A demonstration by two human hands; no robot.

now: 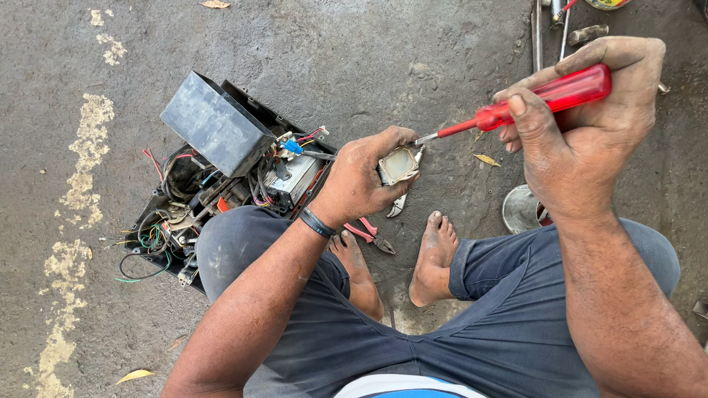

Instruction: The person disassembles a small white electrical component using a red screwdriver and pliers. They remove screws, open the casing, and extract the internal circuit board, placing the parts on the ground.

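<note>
- The small square metal-framed part point(398, 165) sits just right of the frame's centre, pinched in the left hand point(360, 183); its pale face is turned up toward the camera.
- The left hand's fingers are curled tight round the part's edges, thumb on its near side, with a dark band on the wrist at 7 o'clock from the part.
- The red-handled screwdriver point(543, 98) slants in from 2 o'clock, its metal tip meeting the part's upper right corner.
- The right hand point(582, 125) wraps the clear red handle, fingers closed over it and thumb laid along the side.
- Red-handled pliers point(370, 235) lie on the ground at 6 o'clock from the part, just by the person's bare left foot point(354, 265).
- The right foot point(435, 258) rests at 5 o'clock, soles near each other, dark blue shorts around both knees.
- An opened black housing point(214, 184) full of coloured wires lies at 9 o'clock, with a grey box-shaped block point(214, 125) tilted on top.
- A round metal cup point(520, 210) stands at 3 o'clock, partly behind the right forearm.
- Long metal tools point(549, 29) lie at 1 o'clock near the top edge on the concrete ground point(369, 59).
</note>
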